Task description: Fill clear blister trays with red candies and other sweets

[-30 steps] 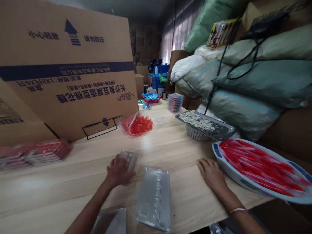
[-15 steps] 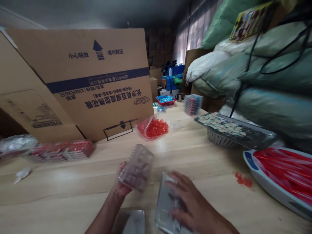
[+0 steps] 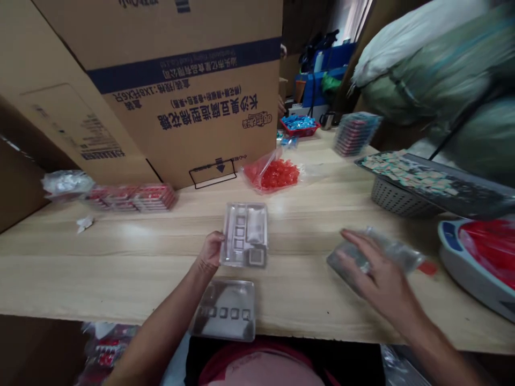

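Observation:
My left hand (image 3: pixel 210 252) grips the left edge of a clear plastic blister tray (image 3: pixel 245 234) with several square pockets, held just above the wooden table (image 3: pixel 120 252). My right hand (image 3: pixel 380 276) lies with fingers stretched over a second clear tray (image 3: pixel 396 252), pushed to the right and blurred by motion. A third clear tray (image 3: pixel 225 310) rests at the table's near edge, below the left hand.
A large cardboard box (image 3: pixel 181 80) stands behind. Nearby lie a bag of red pieces (image 3: pixel 276 172), stacked red packs (image 3: pixel 132 197), a basket with a tray of small tiles (image 3: pixel 418 179), a tub of red items (image 3: pixel 483 252) and stacked cases (image 3: pixel 354 134).
The left hand turned its tray flat and face up. The right hand slid the other clear tray from the centre to the right. The camera tilted down.

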Demonstrator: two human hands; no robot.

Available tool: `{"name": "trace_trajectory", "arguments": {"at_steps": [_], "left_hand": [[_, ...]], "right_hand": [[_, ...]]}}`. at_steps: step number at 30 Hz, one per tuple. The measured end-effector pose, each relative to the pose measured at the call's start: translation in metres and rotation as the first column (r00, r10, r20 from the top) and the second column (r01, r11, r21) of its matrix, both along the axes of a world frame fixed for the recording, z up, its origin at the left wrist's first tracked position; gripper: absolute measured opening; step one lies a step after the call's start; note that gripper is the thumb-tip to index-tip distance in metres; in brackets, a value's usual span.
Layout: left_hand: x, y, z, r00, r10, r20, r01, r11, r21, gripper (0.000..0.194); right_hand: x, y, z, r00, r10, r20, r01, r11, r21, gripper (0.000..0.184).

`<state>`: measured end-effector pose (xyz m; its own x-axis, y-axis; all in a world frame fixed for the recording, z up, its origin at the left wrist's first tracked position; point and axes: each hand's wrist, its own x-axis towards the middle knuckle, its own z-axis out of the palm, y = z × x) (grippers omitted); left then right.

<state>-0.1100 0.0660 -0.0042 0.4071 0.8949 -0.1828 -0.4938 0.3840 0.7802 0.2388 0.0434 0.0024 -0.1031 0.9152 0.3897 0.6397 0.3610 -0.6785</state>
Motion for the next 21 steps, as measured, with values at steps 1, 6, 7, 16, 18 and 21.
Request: {"name": "trace_trajectory", "arguments": {"at_steps": [1, 6, 7, 16, 18, 21], "left_hand": [[0.010, -0.003, -0.001, 1.000, -0.023, -0.014, 0.023, 1.000, 0.011, 0.054], [0.055, -0.015, 0.000, 0.983, -0.046, -0.175, 0.066, 0.992, 0.112, 0.051], [0.056, -0.015, 0.001, 0.954, 0.059, -0.295, -0.005, 0.984, 0.178, 0.056], [0.027, -0.006, -0.015, 0.383, 0.464, -0.799, 0.439, 0.670, 0.599, 0.050], [0.036, 0.001, -0.021, 0.376, 0.392, -0.839, 0.549, 0.635, 0.543, 0.050], [0.051, 0.015, -0.027, 0.416, 0.306, -0.856, 0.592, 0.624, 0.511, 0.060]], "right_hand": [[-0.024, -0.006, 0.003, 0.979, 0.020, -0.204, -0.044, 0.993, -0.113, 0.051], [-0.102, -0.005, 0.003, 0.724, 0.120, -0.680, -0.392, 0.881, -0.263, 0.036], [-0.104, -0.001, 0.001, 0.777, 0.114, -0.620, -0.306, 0.928, -0.213, 0.033], [-0.087, 0.009, -0.011, 0.797, 0.376, 0.472, -0.316, 0.927, -0.203, 0.045], [-0.081, 0.018, -0.012, 0.793, 0.481, 0.374, -0.418, 0.876, -0.240, 0.035], [-0.071, 0.034, -0.009, 0.799, 0.537, 0.272, -0.464, 0.837, -0.289, 0.033]]}}
